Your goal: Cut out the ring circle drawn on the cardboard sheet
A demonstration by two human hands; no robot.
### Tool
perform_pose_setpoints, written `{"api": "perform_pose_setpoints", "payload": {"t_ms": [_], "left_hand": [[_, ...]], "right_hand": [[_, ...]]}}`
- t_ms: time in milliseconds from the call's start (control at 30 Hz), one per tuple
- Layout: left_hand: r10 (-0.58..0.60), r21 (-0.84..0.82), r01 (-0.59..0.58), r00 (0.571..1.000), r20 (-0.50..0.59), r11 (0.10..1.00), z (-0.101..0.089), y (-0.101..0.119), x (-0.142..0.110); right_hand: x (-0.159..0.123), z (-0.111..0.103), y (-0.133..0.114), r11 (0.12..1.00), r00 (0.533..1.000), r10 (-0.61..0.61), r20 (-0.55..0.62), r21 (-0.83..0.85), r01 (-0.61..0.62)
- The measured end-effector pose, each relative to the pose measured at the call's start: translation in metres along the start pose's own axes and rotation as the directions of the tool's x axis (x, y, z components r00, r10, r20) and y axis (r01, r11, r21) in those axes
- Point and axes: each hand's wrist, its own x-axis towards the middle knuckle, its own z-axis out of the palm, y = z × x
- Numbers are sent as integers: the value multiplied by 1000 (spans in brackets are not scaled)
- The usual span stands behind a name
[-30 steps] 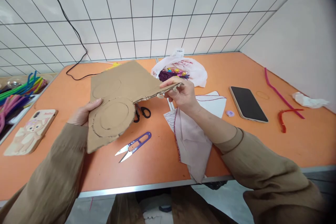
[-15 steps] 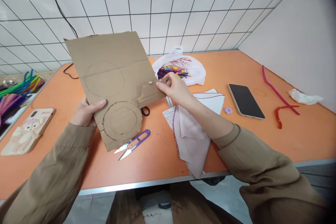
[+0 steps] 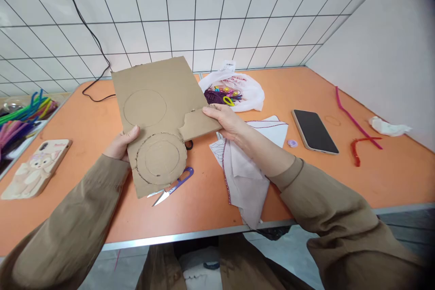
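Observation:
Between both hands I hold a sheet of brown cardboard [image 3: 159, 77] above the table, tilted towards me. Circles are drawn on it, and the lower ring has a rough cut line around most of its edge. My left hand [image 3: 122, 145] is closed on the left edge, thumb on the front face and the other fingers hidden behind. My right hand [image 3: 226, 120] pinches a torn flap at the right side, still joined to the sheet. Below the cardboard lie purple-handled thread snips [image 3: 180, 183], partly covered. A black scissor handle [image 3: 189, 145] peeks out behind.
Folded pale cloth [image 3: 249, 176] with dark red stitching lies under my right forearm. Behind it is a white plastic bag [image 3: 251, 93] with yarn. A phone [image 3: 314, 131], purple button [image 3: 292, 143] and pipe cleaners [image 3: 356, 118] are rightward; a phone in a cartoon case [image 3: 37, 170] is leftward.
The cardboard has swung up from a flatter pose to face me, then lowered slightly and shifted right. Its torn flap has turned from edge-on to face-on. Both hands keep their hold.

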Motion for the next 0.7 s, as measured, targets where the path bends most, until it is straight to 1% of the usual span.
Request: {"api": "perform_pose_setpoints", "payload": {"t_ms": [67, 133, 233, 367, 433, 600, 700], "left_hand": [[-22, -10, 23, 999, 28, 1000, -2, -2, 0], [-34, -17, 34, 999, 20, 999, -4, -3, 1], [-54, -58, 54, 999, 0, 997, -7, -3, 4], [-34, -127, 30, 999, -33, 991, -9, 0, 6], [-34, -155, 25, 998, -60, 988, -9, 2, 7], [-69, -190, 53, 994, -80, 980, -8, 7, 5], [-62, -234, 39, 994, -93, 971, -9, 8, 7]], "right_hand": [[-1, 1, -1, 998, 1000, 27, 16, 55, -27], [-2, 1, -4, 996, 998, 44, 36, 77, -46], [-3, -2, -7, 998, 996, 37, 78, 37, -40], [-5, -4, -9, 1000, 980, 7, 197, -13, -4], [-7, -4, -10, 1000, 971, -6, 237, -20, 11], [-11, -1, -11, 999, 965, -19, 262, -38, 30], [-12, 2, -9, 995, 972, 39, 232, -97, -17]]}}
